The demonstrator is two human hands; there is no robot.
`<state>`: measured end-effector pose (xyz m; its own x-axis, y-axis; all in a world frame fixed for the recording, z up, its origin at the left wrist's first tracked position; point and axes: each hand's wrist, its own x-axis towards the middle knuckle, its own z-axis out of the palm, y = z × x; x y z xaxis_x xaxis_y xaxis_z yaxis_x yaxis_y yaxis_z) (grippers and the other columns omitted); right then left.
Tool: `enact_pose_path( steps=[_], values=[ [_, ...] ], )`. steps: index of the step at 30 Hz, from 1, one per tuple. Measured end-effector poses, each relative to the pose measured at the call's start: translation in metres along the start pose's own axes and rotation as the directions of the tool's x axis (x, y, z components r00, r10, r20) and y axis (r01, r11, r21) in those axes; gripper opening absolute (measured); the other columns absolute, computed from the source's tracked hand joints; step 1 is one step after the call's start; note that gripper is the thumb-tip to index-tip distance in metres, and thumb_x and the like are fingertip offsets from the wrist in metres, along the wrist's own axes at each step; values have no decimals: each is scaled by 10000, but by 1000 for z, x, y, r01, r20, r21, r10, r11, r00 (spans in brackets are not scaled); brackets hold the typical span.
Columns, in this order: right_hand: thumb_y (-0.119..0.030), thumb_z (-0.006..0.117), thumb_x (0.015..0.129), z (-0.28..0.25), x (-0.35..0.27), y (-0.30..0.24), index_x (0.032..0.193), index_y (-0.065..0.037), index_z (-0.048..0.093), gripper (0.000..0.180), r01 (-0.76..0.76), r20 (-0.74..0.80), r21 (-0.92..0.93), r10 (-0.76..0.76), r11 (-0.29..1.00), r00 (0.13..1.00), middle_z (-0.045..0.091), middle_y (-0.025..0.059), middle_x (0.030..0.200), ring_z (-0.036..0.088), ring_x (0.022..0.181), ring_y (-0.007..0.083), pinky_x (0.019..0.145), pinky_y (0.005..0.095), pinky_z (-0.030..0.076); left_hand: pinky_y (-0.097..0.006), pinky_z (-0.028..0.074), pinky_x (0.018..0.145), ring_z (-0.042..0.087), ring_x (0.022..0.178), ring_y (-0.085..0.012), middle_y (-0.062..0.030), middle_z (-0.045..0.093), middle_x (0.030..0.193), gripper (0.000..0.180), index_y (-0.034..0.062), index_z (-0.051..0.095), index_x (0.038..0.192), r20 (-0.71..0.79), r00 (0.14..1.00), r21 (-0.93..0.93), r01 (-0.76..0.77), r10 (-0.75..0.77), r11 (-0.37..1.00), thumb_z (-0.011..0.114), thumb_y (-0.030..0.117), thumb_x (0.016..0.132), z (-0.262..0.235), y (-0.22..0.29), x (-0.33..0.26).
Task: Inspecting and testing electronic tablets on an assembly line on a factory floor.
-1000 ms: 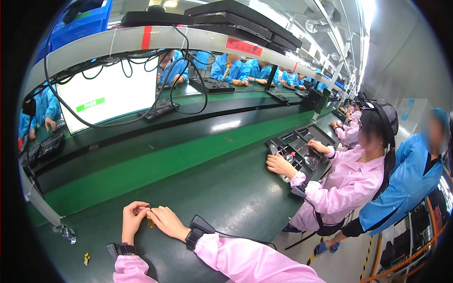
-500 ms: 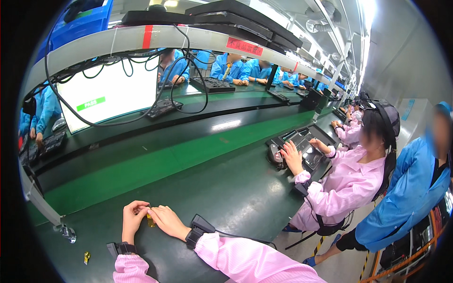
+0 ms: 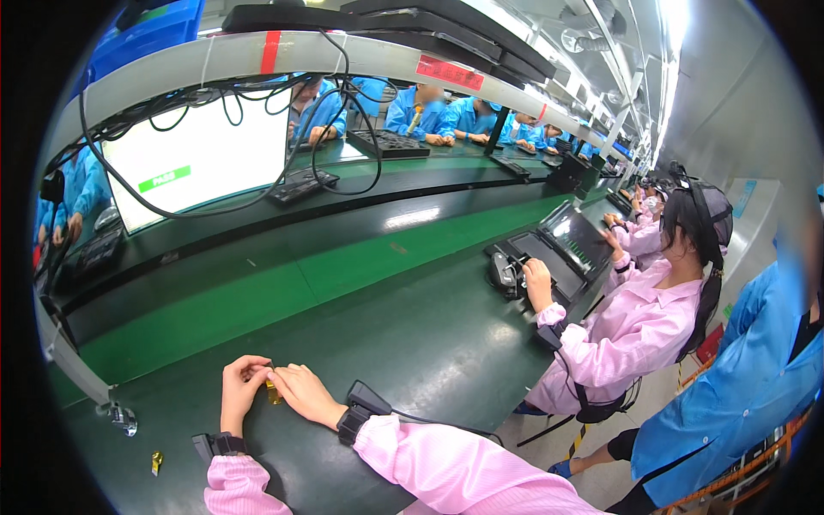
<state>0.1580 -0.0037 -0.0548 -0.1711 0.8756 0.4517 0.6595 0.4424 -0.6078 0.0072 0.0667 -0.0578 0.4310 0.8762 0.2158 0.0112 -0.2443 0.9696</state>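
My left hand (image 3: 244, 390) and my right hand (image 3: 300, 393) meet just above the green bench top (image 3: 360, 348). A small shiny gold strip (image 3: 274, 395) hangs below their fingertips. My left thumb and fingers are closed in a pinch at its upper end. On its other side, my right hand's fingertips are pressed together against it. Fingers cover the strip's top, so its full shape is hidden. A second small gold piece (image 3: 157, 463) lies on the bench to the left of my left forearm.
A clear, shiny small object (image 3: 123, 419) lies by the white post at left. A monitor (image 3: 202, 163) stands beyond a green strip. At right, a person in pink (image 3: 635, 309) works at an open laptop-like device (image 3: 566, 257); a person in blue (image 3: 738, 378) stands behind.
My hands stay together at nearly the same place, still on the gold strip. The co-worker at right has raised the device's lid, and the person in blue has come nearer.
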Motion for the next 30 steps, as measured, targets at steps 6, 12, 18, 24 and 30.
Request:
enact_pose_path(
  steps=[6,12,18,24,30],
  values=[
    [-181,370,946,-6,0,-3,902,5,545,259,-25,21,2,24,1000,999,586,133,859,533,801,299,725,390,395,-210,488,651,600,697,-83,-49,646,769,149,-42,633,923,4,1000,-8,-7,7,1000,638,-23,775,3,7,0],
    [-188,376,943,0,0,-2,892,0,547,260,-34,9,30,34,999,999,586,134,854,530,795,298,724,390,394,-207,480,672,589,716,-79,-42,638,794,159,-35,625,937,20,999,-3,32,-32,999,626,-29,779,-1,3,-2],
    [-191,376,942,-3,1,-1,905,0,548,260,-48,30,9,48,999,998,584,134,852,529,798,297,729,387,394,-203,482,657,590,702,-76,-44,640,782,152,-38,629,931,14,1000,1,10,-10,1000,632,-27,779,0,5,1],
    [-184,380,937,3,0,2,898,-5,541,244,-10,2,10,10,1000,1000,582,129,851,529,797,290,731,384,394,-202,482,650,588,689,-76,-44,641,773,146,-39,633,924,9,1000,-5,4,-4,1000,635,-28,778,-2,0,0],
    [-183,381,935,3,-1,3,905,-5,543,242,-27,22,-9,27,1000,999,583,128,860,530,797,288,730,385,394,-205,482,677,583,716,-76,-42,634,793,165,-38,624,945,24,999,-7,22,-22,1000,621,-40,781,-1,1,0]
  ],
)
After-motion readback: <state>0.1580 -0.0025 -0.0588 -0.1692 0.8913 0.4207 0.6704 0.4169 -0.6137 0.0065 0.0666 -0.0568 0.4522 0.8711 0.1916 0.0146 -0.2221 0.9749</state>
